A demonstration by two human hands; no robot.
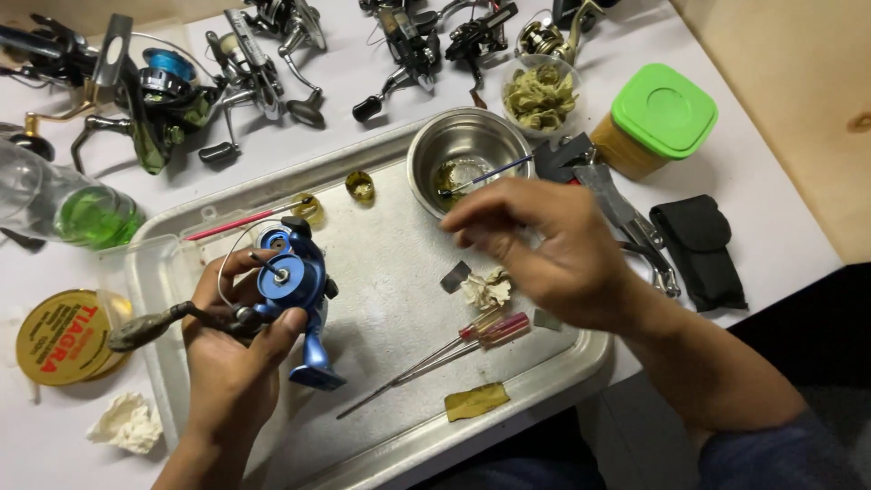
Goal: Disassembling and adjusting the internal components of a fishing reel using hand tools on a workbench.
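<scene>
The left hand (238,349) grips a blue fishing reel (295,281) over the left part of the metal tray (399,299), fingers wrapped around its body and the thumb resting against its side. The right hand (553,249) hovers above the tray's right part, fingers pinching a thin blue-tipped brush (485,177) whose tip reaches into the steel bowl (463,150). Two screwdrivers (472,338) lie on the tray near the right hand. More reels (254,73) sit on the tabletop (771,227) beyond.
</scene>
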